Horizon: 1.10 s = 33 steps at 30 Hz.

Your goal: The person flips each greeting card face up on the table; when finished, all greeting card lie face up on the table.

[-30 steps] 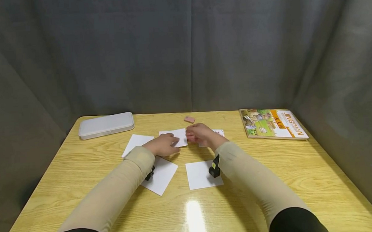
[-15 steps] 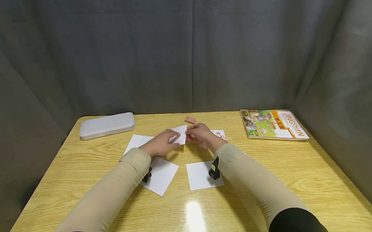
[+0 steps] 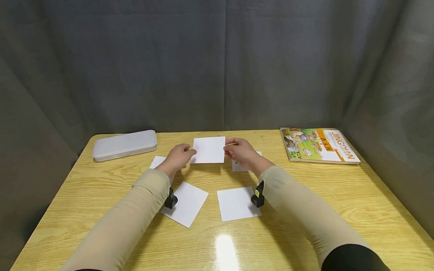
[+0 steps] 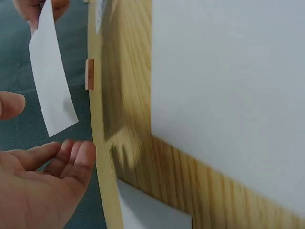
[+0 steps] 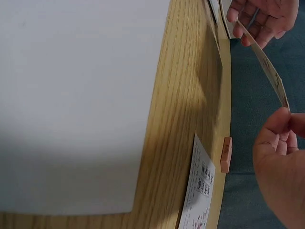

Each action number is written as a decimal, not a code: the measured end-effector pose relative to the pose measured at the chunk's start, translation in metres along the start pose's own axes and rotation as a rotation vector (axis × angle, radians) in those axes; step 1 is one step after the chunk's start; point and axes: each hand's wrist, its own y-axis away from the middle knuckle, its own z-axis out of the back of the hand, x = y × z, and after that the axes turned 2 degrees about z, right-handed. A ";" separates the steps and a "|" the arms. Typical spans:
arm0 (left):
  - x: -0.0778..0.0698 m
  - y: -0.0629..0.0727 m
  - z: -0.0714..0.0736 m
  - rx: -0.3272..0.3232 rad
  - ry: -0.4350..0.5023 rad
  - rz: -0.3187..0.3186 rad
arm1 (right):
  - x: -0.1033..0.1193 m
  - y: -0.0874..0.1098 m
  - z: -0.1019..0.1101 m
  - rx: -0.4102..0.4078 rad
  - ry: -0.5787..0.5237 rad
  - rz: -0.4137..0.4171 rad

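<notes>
A square white card [image 3: 209, 150] hangs above the far middle of the table. My right hand [image 3: 240, 152] pinches its right edge between thumb and fingers. At the card's left edge is my left hand [image 3: 176, 157]; in the left wrist view its thumb and fingers stand apart around the card's end, without a grip. The right wrist view shows faint print on the card's other side [image 5: 269, 69]. Below the hands lie two white cards, one at the left [image 3: 190, 206] and one at the right [image 3: 237, 206]. Another white card [image 3: 157, 161] is partly behind my left hand.
A printed card [image 3: 239, 166] lies partly hidden behind my right hand. A small pink block [image 5: 226, 155], like an eraser, sits near the far edge. A white case [image 3: 125, 144] stands far left, a picture book [image 3: 318, 146] far right. Grey curtains [image 3: 221, 63] surround the table.
The white card has been lifted off the table and moved away from me, and now covers the pink block in the head view. My left hand has shifted left, off the card's face.
</notes>
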 end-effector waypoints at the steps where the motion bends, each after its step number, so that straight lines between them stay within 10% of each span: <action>1: -0.001 0.000 0.000 0.008 0.031 0.016 | 0.000 0.000 0.001 0.003 -0.009 0.001; 14: -0.007 0.000 0.000 -0.007 0.246 0.079 | -0.001 0.001 0.008 0.033 0.021 0.012; 33: -0.005 -0.003 -0.005 -0.213 0.543 0.004 | -0.001 0.001 0.012 0.068 0.004 0.015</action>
